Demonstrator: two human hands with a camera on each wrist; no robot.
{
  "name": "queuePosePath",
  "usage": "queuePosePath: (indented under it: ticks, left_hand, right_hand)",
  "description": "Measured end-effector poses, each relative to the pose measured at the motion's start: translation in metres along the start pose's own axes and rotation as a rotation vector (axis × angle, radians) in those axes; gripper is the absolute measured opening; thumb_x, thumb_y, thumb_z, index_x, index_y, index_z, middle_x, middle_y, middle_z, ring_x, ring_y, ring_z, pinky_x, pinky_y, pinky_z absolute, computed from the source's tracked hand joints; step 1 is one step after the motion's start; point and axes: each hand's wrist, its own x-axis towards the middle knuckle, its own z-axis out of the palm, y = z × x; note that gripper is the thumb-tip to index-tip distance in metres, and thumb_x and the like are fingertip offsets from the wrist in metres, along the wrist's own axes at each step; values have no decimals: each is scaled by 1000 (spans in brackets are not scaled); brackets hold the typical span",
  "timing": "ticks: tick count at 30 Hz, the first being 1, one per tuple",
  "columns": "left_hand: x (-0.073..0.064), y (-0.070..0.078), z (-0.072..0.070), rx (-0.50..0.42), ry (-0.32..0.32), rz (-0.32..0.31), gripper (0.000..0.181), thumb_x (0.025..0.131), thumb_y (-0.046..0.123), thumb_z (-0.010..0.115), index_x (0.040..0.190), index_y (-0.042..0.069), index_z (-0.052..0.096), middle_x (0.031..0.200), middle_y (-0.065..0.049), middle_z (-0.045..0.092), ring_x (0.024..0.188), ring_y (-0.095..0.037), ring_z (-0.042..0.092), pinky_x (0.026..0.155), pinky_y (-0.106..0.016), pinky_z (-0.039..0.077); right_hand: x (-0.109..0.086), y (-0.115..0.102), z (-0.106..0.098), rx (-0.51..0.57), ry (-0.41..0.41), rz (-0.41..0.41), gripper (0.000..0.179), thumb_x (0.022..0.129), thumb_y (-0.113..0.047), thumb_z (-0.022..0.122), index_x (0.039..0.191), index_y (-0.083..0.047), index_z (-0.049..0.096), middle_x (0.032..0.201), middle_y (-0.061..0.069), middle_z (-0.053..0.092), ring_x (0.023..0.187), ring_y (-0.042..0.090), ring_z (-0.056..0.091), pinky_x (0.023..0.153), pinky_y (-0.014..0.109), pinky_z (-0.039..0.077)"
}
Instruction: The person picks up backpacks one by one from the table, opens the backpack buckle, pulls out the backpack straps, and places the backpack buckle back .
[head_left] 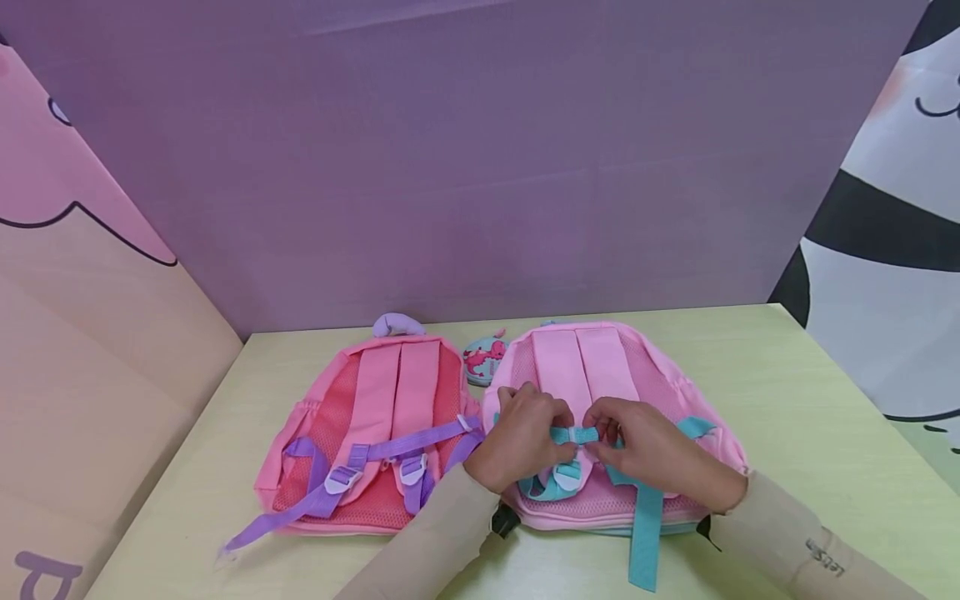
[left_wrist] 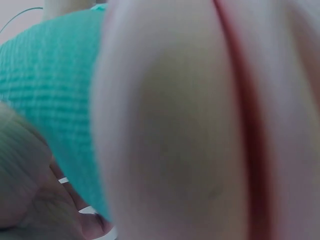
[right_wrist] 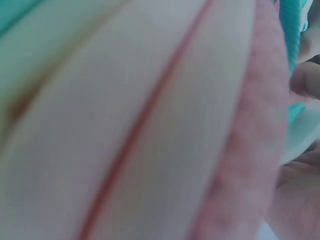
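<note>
A light pink backpack [head_left: 660, 375] lies with its back panel and shoulder straps facing up. Across those straps runs a narrow teal strap [head_left: 586, 434] with a small pale fitting at its middle. My left hand [head_left: 528, 437] pinches the strap on the left of the fitting. On the right side, my right hand [head_left: 648, 442] pinches it between thumb and fingers. Ribbed teal webbing [left_wrist: 60, 70] shows large in the left wrist view, beside a blurred pale shape. Below the hands sits a white buckle [head_left: 567, 476] on more teal webbing.
To the left lies a coral-pink backpack [head_left: 337, 417] with purple straps [head_left: 300, 512], one trailing onto the table [head_left: 825, 433]. A small round printed pouch [head_left: 483, 360] is between the bags. One loose teal strap end [head_left: 644, 542] hangs over the near edge of the light pink bag.
</note>
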Motion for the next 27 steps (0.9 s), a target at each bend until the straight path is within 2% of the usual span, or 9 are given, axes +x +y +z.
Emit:
queuePosePath:
  ticks: [4,15,23,27]
  left_hand:
    - [0,0,0,-14,-1,-6,24,69,32,85,86,20,73,69,15,58,79,-5,44,75,-36,28]
    - [1,1,-1,-24,-19,-26,25,69,32,85,88,20,74,70,15,57,80,-5,44,74,-34,28]
    - [2,2,-3,14,-30,-2,22,71,30,83,87,17,75,72,13,63,80,-8,47,74,-34,27]
    - [2,2,-3,17,-30,1,22,70,30,83,86,17,75,71,13,63,80,-8,47,74,-34,27]
  right_hand:
    - [-1,0,2,10,18,-5,17,82,-6,70,92,-14,58,72,-9,51,64,7,48,57,23,43]
    - [-2,2,3,-6,60,-18,19,78,-3,70,87,-14,57,71,-10,50,65,9,49,57,22,44]
    - [8,1,3,-73,76,-200,26,72,-4,76,86,-20,61,84,-10,51,71,10,51,61,23,44]
    - [10,2,2,-83,65,-225,23,72,-1,74,80,-20,63,82,-12,53,69,9,51,61,25,45]
